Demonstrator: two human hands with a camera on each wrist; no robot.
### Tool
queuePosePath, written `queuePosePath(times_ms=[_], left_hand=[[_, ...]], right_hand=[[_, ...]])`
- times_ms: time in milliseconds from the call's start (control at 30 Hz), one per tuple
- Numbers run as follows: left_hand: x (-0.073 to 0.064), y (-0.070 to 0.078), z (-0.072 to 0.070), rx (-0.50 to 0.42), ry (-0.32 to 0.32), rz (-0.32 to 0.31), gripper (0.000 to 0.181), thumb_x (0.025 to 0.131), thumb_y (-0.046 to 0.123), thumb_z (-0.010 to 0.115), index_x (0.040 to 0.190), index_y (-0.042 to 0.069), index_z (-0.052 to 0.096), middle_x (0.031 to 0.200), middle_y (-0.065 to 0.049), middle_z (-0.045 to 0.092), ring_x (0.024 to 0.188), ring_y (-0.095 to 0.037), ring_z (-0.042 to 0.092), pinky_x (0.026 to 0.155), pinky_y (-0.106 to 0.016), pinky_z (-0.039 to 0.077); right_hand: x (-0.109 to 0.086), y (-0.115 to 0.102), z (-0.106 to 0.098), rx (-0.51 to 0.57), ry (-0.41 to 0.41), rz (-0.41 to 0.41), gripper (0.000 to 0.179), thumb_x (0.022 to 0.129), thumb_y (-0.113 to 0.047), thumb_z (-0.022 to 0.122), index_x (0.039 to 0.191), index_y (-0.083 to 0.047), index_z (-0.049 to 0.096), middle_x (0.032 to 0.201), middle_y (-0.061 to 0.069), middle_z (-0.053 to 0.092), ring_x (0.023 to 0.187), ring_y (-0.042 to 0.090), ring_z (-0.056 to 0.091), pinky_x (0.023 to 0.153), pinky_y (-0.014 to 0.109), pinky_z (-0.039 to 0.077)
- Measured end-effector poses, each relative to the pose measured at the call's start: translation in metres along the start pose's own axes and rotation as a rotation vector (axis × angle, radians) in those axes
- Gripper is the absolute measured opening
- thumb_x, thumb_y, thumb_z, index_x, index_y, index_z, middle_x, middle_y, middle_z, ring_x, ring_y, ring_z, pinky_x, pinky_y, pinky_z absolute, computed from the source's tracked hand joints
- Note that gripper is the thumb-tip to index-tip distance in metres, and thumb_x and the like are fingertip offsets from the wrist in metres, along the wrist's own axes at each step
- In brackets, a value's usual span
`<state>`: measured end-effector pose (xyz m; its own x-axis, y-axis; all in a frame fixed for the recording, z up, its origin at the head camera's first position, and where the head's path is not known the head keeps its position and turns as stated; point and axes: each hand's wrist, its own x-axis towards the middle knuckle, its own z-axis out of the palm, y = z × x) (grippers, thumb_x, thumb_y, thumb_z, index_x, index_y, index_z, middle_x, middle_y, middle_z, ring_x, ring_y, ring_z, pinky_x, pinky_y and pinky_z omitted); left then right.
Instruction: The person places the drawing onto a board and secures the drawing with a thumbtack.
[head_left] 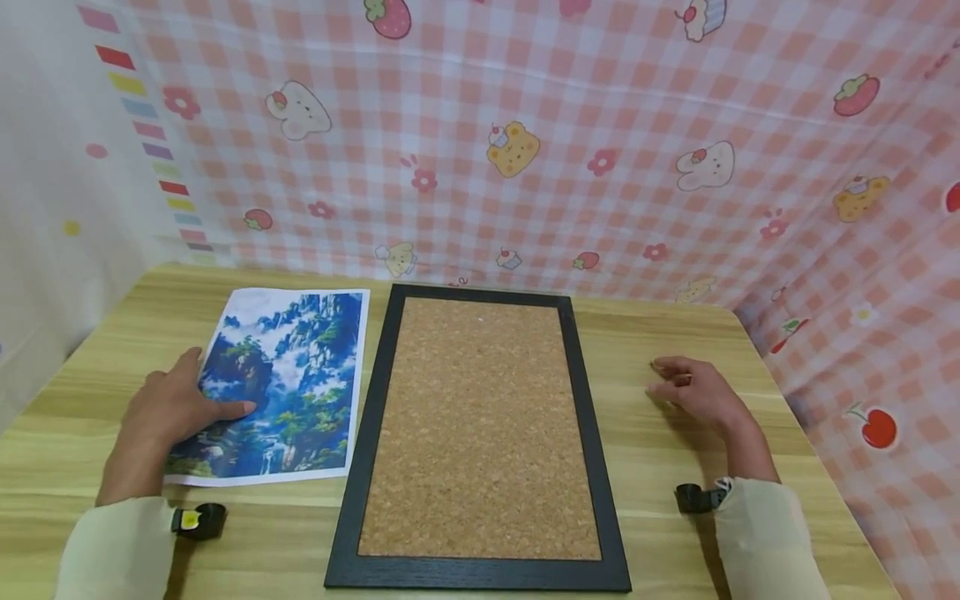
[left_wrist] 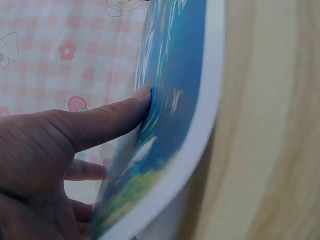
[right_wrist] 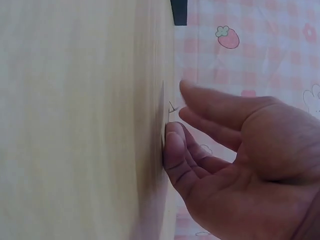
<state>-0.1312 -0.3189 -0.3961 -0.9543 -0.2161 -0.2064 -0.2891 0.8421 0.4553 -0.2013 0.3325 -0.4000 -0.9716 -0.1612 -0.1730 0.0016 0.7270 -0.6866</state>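
A printed mountain landscape picture (head_left: 288,375) with a white border lies left of a black-framed cork board (head_left: 480,433). My left hand (head_left: 171,406) grips the picture's left edge, thumb on the printed face. In the left wrist view, the sheet (left_wrist: 175,95) bows upward and the other fingers of the left hand (left_wrist: 55,155) go behind it. My right hand (head_left: 697,390) is low over the table, right of the board. Close to its fingertips stands a small thumbtack (right_wrist: 173,108), point up. Thumb and index finger of the right hand (right_wrist: 235,145) are apart, with nothing visible between them.
The wood-grain table (head_left: 645,533) carries everything. Behind and to the right hangs a pink checked cloth (head_left: 465,108) with cartoon prints. A wrist camera (head_left: 201,521) sits at the left cuff, another camera (head_left: 697,497) at the right.
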Motion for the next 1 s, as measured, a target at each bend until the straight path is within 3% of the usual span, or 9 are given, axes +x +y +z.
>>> queuePosePath(times_ms=[133,367,600,767,1000], left_hand=[[0.000,-0.001,-0.001,-0.009,-0.028,0.001,0.118,0.082,0.040,0.084,0.150,-0.019,0.009,0.133,-0.051,0.031,0.115,-0.065,0.038,0.097,-0.075,0.037],[0.004,-0.002,-0.002,-0.025,-0.050,-0.001,0.113,0.085,0.034,0.082,0.146,-0.026,0.009,0.132,-0.052,0.030,0.115,-0.064,0.039,0.098,-0.073,0.037],[0.004,-0.006,-0.002,-0.097,0.000,0.012,0.067,0.097,0.018,0.065,0.139,-0.022,0.030,0.117,-0.043,0.047,0.095,-0.051,0.053,0.085,-0.066,0.045],[0.004,-0.003,0.001,-0.164,0.021,-0.007,0.061,0.103,0.012,0.051,0.146,-0.022,0.025,0.131,-0.046,0.042,0.104,-0.053,0.052,0.091,-0.067,0.044],[0.005,0.002,0.003,-0.291,0.043,-0.046,0.055,0.103,0.008,0.038,0.151,-0.016,0.027,0.133,-0.041,0.046,0.100,-0.044,0.054,0.082,-0.053,0.048]], right_hand=[[0.000,0.003,-0.001,-0.013,0.011,-0.020,0.049,0.099,-0.013,0.066,0.140,0.011,0.052,0.128,0.031,0.057,0.114,0.042,0.056,0.078,0.027,0.053],[0.003,0.005,-0.002,-0.031,0.014,-0.021,0.044,0.099,-0.010,0.065,0.138,0.009,0.056,0.122,0.027,0.059,0.106,0.036,0.058,0.077,0.029,0.052],[0.007,0.007,-0.002,-0.039,0.041,-0.024,0.040,0.099,-0.008,0.065,0.133,0.010,0.059,0.113,0.021,0.062,0.094,0.026,0.058,0.073,0.029,0.050],[0.011,0.006,-0.002,-0.027,0.011,-0.019,0.042,0.100,-0.009,0.063,0.137,0.011,0.055,0.111,0.022,0.062,0.090,0.024,0.058,0.069,0.029,0.051],[0.017,0.003,-0.004,-0.099,0.013,-0.037,0.041,0.101,-0.012,0.062,0.135,0.011,0.057,0.102,0.020,0.065,0.081,0.023,0.056,0.068,0.034,0.048]])
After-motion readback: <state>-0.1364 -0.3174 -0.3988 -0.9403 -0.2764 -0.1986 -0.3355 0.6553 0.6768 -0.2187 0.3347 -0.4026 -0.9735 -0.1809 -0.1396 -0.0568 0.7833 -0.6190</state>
